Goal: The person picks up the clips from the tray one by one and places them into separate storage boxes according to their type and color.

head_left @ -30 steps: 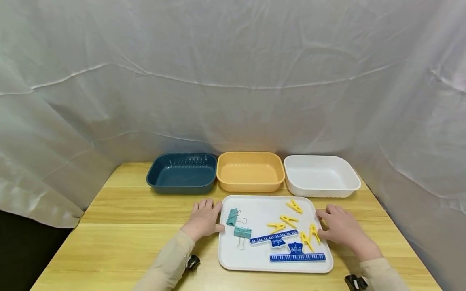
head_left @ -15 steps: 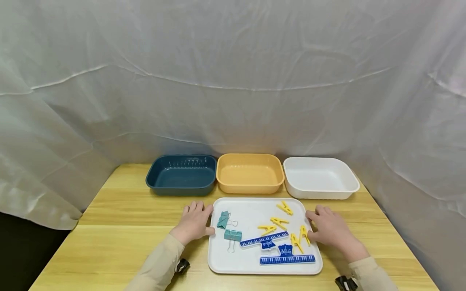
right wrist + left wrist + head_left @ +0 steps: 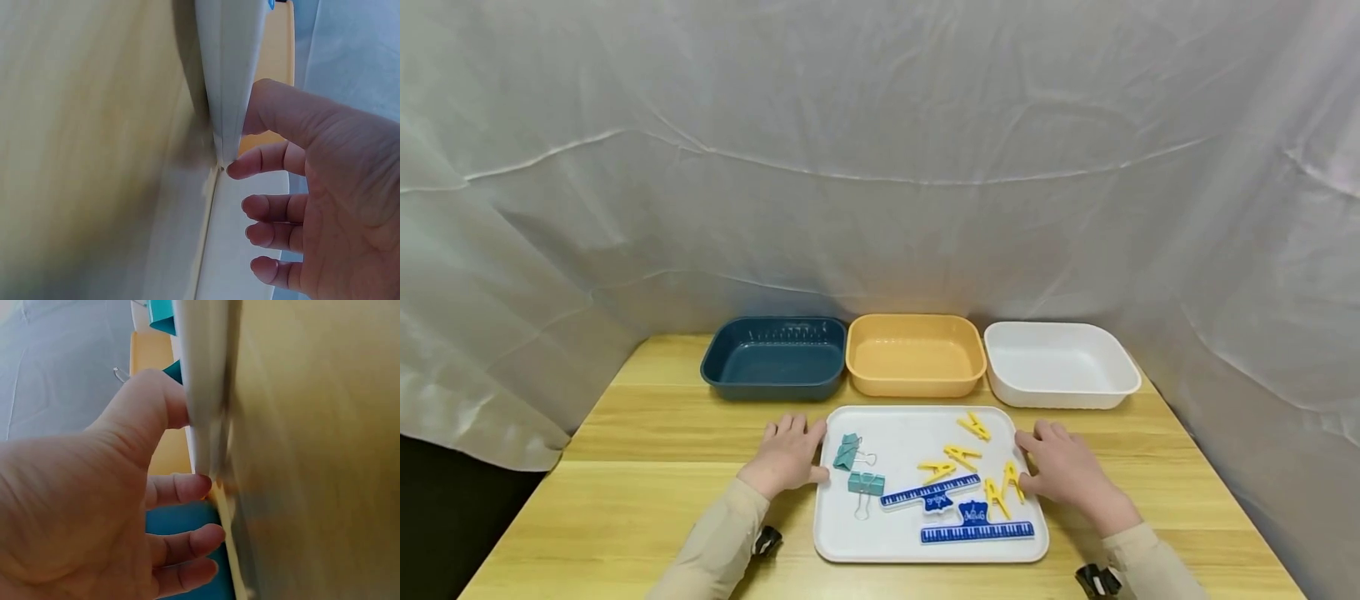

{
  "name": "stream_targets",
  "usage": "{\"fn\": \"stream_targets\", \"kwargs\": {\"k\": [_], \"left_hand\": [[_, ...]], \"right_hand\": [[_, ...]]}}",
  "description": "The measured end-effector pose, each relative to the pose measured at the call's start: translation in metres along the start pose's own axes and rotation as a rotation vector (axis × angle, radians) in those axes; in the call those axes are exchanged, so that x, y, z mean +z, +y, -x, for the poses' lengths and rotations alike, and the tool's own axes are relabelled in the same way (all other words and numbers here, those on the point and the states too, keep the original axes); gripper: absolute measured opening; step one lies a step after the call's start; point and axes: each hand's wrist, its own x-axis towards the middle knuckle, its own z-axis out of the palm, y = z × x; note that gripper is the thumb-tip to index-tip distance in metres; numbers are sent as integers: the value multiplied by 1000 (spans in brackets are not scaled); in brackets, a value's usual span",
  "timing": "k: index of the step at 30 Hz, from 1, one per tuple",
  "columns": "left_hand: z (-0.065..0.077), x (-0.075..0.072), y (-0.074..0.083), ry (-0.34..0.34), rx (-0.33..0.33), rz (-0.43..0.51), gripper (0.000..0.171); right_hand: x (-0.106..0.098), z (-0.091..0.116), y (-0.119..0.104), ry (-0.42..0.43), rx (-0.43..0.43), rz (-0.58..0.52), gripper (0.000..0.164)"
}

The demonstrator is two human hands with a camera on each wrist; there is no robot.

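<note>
A white tray point(image 3: 850, 540) lies on the wooden table between my hands. At its left side, my left hand point(image 3: 784, 457) touches the edge with thumb and index finger, the other fingers loosely spread. My right hand point(image 3: 1063, 468) touches the opposite edge in the same way. On the tray are two teal binder clips point(image 3: 867, 483), several small yellow clips point(image 3: 974, 427) and two long blue clips point(image 3: 977, 532) with a piano-key print. The left wrist view shows the left thumb point(image 3: 147, 406) against the tray's side; the right thumb point(image 3: 275, 109) likewise presses in the right wrist view.
Behind the tray stand three basins in a row: dark blue point(image 3: 775, 392), yellow point(image 3: 916, 387) and white point(image 3: 1067, 400). A grey-white curtain point(image 3: 880, 167) hangs behind and beside the table point(image 3: 647, 500). Black wrist cameras point(image 3: 767, 542) sit under both wrists.
Both hands and the tray between them have shifted to the left, with the clips on it moving along. The basins have stayed where they were.
</note>
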Motion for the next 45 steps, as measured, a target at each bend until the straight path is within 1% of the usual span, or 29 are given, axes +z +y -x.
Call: {"fn": "stream_targets", "kwargs": {"k": [6, 11, 14, 18, 22, 29, 33, 36, 39, 43, 45], "left_hand": [[4, -4, -7, -33, -30, 1, 64], [7, -7, -12, -72, -57, 4, 65], [8, -9, -15, -92, -70, 9, 59], [9, -12, -18, -102, -80, 13, 49], [10, -14, -20, -110, -86, 15, 46], [9, -17, -21, -107, -70, 14, 44], [8, -19, -20, -107, -78, 34, 51], [8, -21, -20, -97, -81, 44, 46], [9, -26, -22, -90, -83, 53, 36], [10, -35, -24, -85, -85, 81, 33], [12, -39, -25, -72, -87, 97, 31]], "right_hand": [[-2, -2, -10, -6, -17, -7, 45], [0, -4, -16, -16, -22, -4, 47], [2, -5, -17, -16, -24, 1, 47], [3, -7, -20, -9, -30, 6, 50], [3, -9, -23, -12, -36, 0, 48], [2, -9, -24, -14, -30, -23, 45], [2, -8, -23, -28, -31, -19, 43], [0, -7, -22, -29, -43, -21, 42], [-3, -5, -21, -9, -55, -40, 40], [-9, -3, -19, 27, -74, -54, 36], [-11, -2, -18, 43, -85, -47, 34]]}}
